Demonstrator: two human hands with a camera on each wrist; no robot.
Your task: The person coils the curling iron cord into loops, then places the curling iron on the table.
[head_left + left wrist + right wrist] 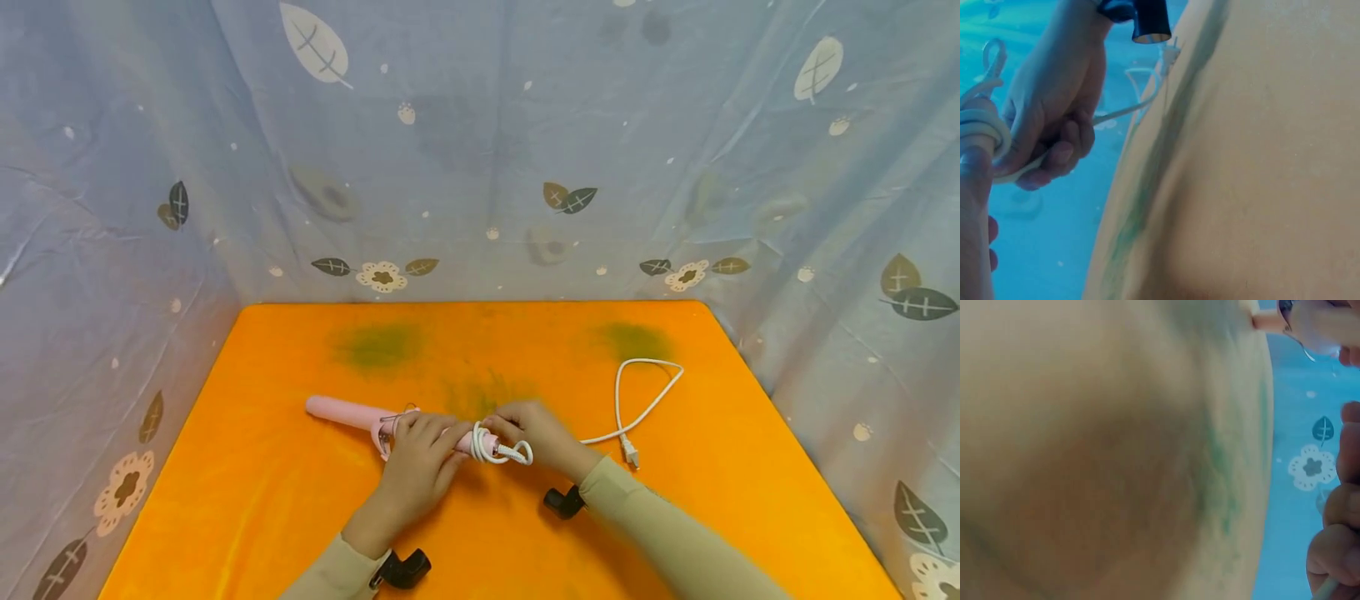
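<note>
Pink curling iron [348, 412] lies slantwise above the orange table [285, 517], barrel tip to the left, clamp end next to the left hand [422, 462]. Left hand grips the handle, fingers over the top. Right of that, white cord [477, 442] is wound in several turns round the handle's end, small loop sticking out past it. Right hand [542, 433], just beside the coils, pinches the cord between curled fingers. Farther right, loose cord makes a big loop on the table, plug [631, 454] near the right sleeve [660, 525].
</note>
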